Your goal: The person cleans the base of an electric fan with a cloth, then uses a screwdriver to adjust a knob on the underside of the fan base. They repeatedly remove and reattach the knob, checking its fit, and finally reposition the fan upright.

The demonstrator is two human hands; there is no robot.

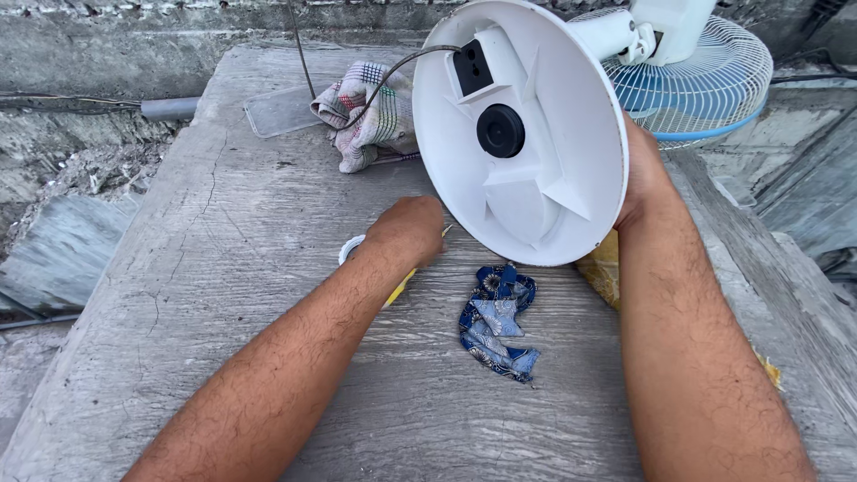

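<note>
At the far left edge of the concrete slab [223,295] a grey pipe [168,108] lies along the wall, well apart from the work. Further right, a clear plastic sheet [281,110] and a checked cloth [370,116] rest near the back of the slab, with a dark cable [393,70] running over the cloth to the fan. The left hand [409,230] is closed, knuckles up, over a yellow-handled tool [400,286], just beside a small white ring [350,248]; the tool's tip is hidden, so its type cannot be told. A blue patterned cloth [497,321] lies flat in front of the fan base [518,134], which is tipped on edge with its white underside and round black centre piece facing the person. The right hand [644,174] grips the base's right rim from behind; its fingers are out of sight. The fan's blue-and-white grille [705,76] lies beyond. For good control, the base should probably be kept braced against the slab so it cannot roll, and the tool should be seated squarely before force is applied, since a slip could likely mar the plastic ribs. Keeping the cable slack would likely avoid strain where it enters.
</note>
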